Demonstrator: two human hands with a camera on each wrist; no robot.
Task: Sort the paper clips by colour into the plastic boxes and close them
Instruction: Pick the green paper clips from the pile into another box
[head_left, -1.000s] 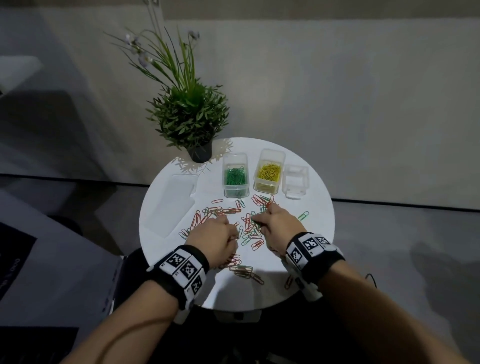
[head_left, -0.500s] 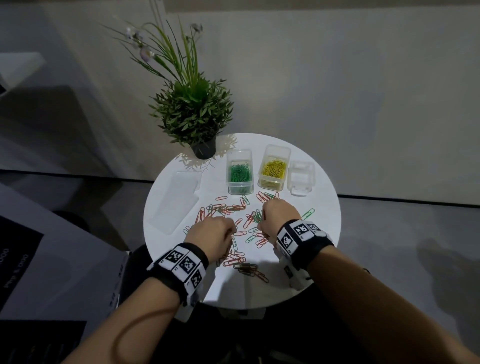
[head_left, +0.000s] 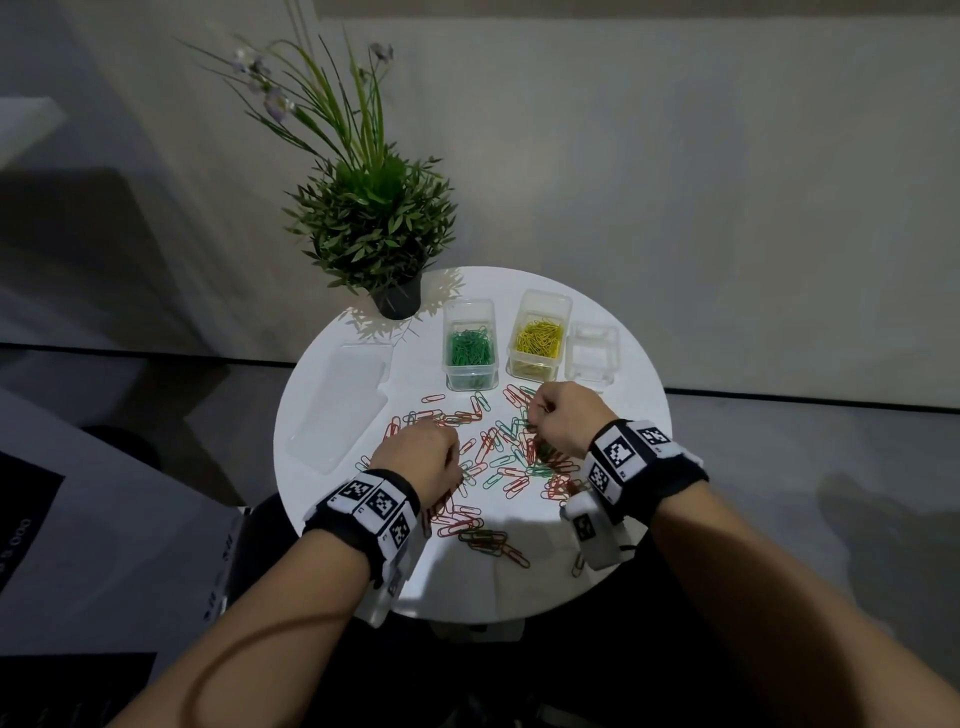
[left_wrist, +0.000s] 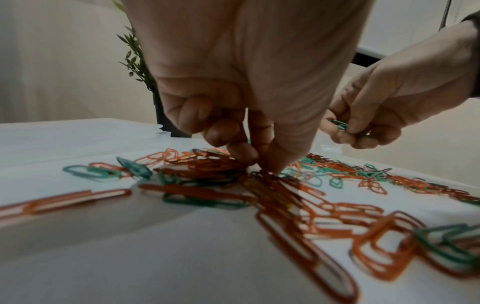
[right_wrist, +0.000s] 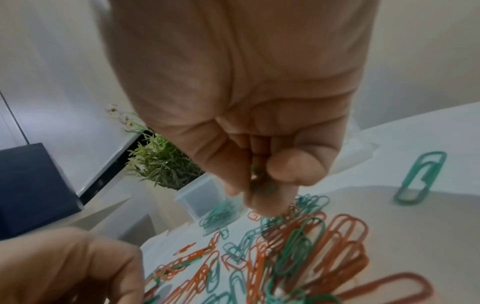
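Red and green paper clips (head_left: 498, 457) lie mixed across the middle of the round white table (head_left: 634, 415). My left hand (head_left: 423, 452) is down on the pile, thumb and forefinger (left_wrist: 270, 164) pinching red clips (left_wrist: 207, 166). My right hand (head_left: 561, 415) hovers just in front of the boxes, fingers curled round a few green clips (right_wrist: 262, 185), also seen from the left wrist as green clips (left_wrist: 339, 124). At the far side stand an open box of green clips (head_left: 468, 348), an open box of yellow clips (head_left: 537, 338) and an empty clear box (head_left: 592, 353).
A potted plant (head_left: 374, 228) stands at the table's far left edge. One clear flat lid (head_left: 343, 405) lies on the left of the table. A single green clip (right_wrist: 420, 176) lies apart to the right. Dark floor surrounds the table.
My right hand has lifted off the pile and moved a little toward the boxes, holding green clips. The left hand has stayed on the clips, shifting slightly forward.
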